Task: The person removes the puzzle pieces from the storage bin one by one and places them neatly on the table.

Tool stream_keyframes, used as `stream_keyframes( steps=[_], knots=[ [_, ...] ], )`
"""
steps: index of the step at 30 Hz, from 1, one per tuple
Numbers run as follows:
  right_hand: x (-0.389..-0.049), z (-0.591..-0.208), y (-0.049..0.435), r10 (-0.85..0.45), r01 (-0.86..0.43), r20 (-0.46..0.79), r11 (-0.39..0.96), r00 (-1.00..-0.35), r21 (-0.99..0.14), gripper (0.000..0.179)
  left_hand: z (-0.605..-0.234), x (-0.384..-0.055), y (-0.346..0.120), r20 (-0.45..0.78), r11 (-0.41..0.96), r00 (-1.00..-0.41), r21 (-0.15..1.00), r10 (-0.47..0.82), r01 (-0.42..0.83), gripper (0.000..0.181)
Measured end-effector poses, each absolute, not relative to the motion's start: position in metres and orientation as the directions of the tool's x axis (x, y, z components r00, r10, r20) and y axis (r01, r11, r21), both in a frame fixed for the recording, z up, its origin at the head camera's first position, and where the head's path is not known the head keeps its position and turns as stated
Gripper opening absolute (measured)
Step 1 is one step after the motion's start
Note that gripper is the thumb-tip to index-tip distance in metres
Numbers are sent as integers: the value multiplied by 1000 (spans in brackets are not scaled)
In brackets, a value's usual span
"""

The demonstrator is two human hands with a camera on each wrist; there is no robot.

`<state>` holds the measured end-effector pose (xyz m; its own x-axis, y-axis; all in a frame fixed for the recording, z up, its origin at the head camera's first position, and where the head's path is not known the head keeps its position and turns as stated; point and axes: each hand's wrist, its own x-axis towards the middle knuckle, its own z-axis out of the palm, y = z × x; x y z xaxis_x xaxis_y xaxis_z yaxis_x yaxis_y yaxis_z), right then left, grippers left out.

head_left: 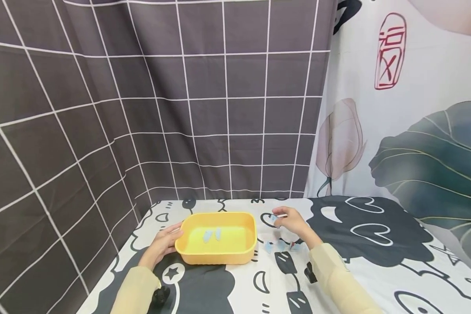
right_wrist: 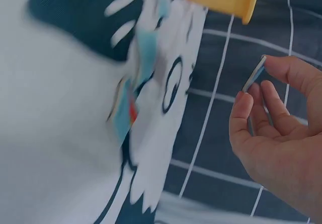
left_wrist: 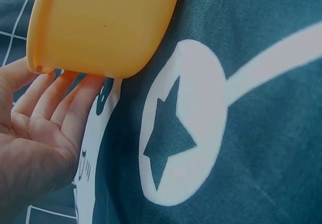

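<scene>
A yellow plastic basin (head_left: 216,258) stands on the patterned cloth, with two small light-blue pieces (head_left: 207,236) lying inside. At its left end, my left hand (head_left: 163,245) grips the wall; the left wrist view shows the fingers against the lower side of the basin (left_wrist: 105,27). To the right of the basin, my right hand (head_left: 296,223) is raised above the cloth. Between thumb and fingertips it pinches a thin, flat light-blue piece (right_wrist: 254,74), seen nearly edge-on; its exact kind cannot be told.
Several more light-blue pieces (head_left: 281,245) lie on the cloth right of the basin, below my right hand; one shows some red. The black-and-white cloth (head_left: 259,301) covers the table. A dark gridded curtain (head_left: 204,113) hangs behind and at left, a floral one (head_left: 349,144) at right.
</scene>
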<state>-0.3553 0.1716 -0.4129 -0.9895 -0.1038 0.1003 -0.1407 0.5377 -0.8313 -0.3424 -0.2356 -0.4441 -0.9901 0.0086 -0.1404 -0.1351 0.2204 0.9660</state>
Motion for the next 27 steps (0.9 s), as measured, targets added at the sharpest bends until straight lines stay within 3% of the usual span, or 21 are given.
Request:
stream_keyframes(
  steps=[17, 27],
  knots=[
    [-324, -431, 233, 1, -35, 46, 637, -999, -770, 47, -443, -340, -235, -145, 235, -989, 962, 13, -138, 58],
    [-314, -451, 242, 31, 36, -21, 608, -999, -793, 45, -441, -338, -234, -152, 233, -988, 962, 25, -142, 57]
  ],
)
